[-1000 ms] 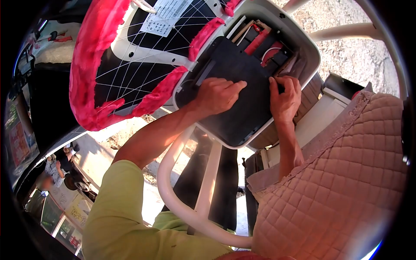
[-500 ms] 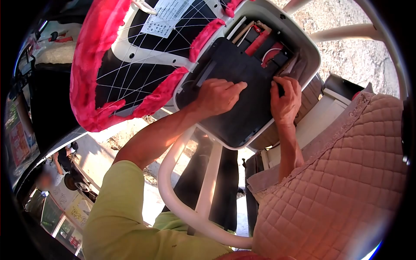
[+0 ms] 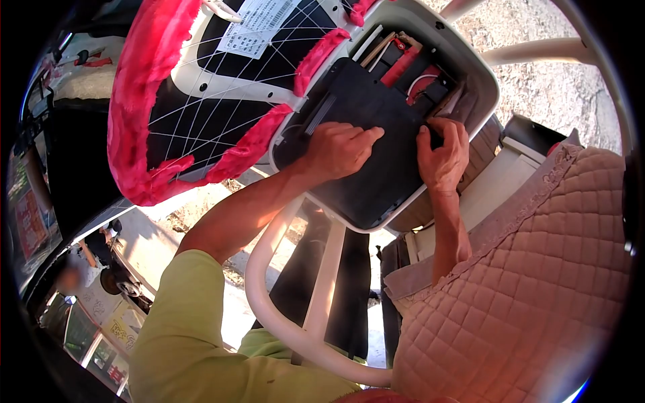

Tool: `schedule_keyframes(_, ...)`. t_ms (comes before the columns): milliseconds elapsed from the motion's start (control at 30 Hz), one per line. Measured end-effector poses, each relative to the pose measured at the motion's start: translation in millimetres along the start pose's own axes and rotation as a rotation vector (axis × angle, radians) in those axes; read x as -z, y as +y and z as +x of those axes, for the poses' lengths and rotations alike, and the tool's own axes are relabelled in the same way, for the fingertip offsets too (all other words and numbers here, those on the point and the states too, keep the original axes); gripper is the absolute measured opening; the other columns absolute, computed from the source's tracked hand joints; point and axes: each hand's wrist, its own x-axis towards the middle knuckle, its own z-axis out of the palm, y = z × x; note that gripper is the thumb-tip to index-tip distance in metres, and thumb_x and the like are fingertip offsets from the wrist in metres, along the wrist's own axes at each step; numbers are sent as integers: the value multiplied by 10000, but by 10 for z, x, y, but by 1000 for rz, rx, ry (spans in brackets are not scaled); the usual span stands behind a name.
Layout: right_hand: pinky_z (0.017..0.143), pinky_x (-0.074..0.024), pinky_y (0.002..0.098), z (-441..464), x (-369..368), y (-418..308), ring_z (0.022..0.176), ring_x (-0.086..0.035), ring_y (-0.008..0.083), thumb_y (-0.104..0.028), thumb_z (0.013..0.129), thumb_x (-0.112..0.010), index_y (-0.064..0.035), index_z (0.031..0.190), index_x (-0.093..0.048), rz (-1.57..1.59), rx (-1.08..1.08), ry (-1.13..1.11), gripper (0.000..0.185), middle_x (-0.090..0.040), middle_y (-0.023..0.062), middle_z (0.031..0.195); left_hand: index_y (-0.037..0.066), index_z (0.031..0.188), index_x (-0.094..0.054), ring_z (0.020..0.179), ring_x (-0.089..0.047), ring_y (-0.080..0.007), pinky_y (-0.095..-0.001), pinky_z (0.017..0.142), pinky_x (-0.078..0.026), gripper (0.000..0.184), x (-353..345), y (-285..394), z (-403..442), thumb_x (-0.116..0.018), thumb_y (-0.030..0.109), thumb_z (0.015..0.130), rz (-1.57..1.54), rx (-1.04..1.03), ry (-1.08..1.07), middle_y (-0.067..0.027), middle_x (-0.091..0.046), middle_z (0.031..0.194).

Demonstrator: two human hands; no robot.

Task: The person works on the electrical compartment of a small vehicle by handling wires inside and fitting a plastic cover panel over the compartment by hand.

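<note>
A flat black cover [image 3: 376,176] lies inside the grey storage compartment [image 3: 485,84] below a raised seat. My left hand [image 3: 341,150] rests on the cover's left-middle part with its fingers curled. Whatever may be under those fingers is hidden. At the cover's right edge is my right hand [image 3: 445,153], its fingers bent and its thumb and fingertips at that edge. Beyond the cover, the open end of the compartment shows red parts [image 3: 401,66] and a white wire loop. On the left, the seat's underside [image 3: 222,95] has red plush trim [image 3: 131,127] and white crisscrossed cords.
A pale curved tube frame [image 3: 269,305] runs below the compartment. Pink quilted fabric [image 3: 517,289] spreads across the lower right. Another person is partly visible at the lower left, and a pale bar [image 3: 537,52] crosses rough ground at the upper right.
My right hand has shifted slightly, with its thumb a little farther left and lower. My left hand, the cover and the raised seat look nearly the same.
</note>
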Motion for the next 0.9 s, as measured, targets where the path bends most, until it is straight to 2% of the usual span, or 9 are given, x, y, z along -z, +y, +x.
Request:
schedule_keyframes(133, 852, -513, 396, -12, 12, 27, 957, -636, 297, -94, 795, -755, -88, 950, -707, 15, 47, 7, 163, -670, 74, 999, 89, 1064, -727, 580, -625, -206, -334, 552, -493, 292, -7, -2, 1, -693, 40, 779, 2, 2, 0, -25, -633, 677)
schedule_keyframes(333, 839, -513, 396, -17, -26, 44, 948, -631, 293, -100, 801, -760, -91, 920, -697, -30, 53, 25, 134, -665, 70, 986, 89, 1060, -728, 580, -626, -207, -335, 548, -492, 292, 0, -1, 0, -696, 38, 774, 3, 2, 1, -26, -633, 677)
schedule_keyframes(533, 833, -514, 397, -17, -35, 26, 947, -631, 297, -103, 813, -758, -80, 913, -689, -57, -17, -2, 124, -665, 72, 983, 85, 1059, -727, 582, -631, -210, -336, 545, -494, 291, -7, -9, 0, -696, 36, 774, -10, 1, 13, -30, -635, 674)
schedule_keyframes(900, 841, -516, 402, -27, -20, 47, 966, -629, 303, -88, 837, -737, -94, 950, -696, -45, 88, 20, 121, -667, 77, 1003, 86, 1047, -730, 581, -632, -213, -340, 542, -496, 275, -13, -21, -7, -697, 42, 777, -11, -2, 18, -32, -636, 674)
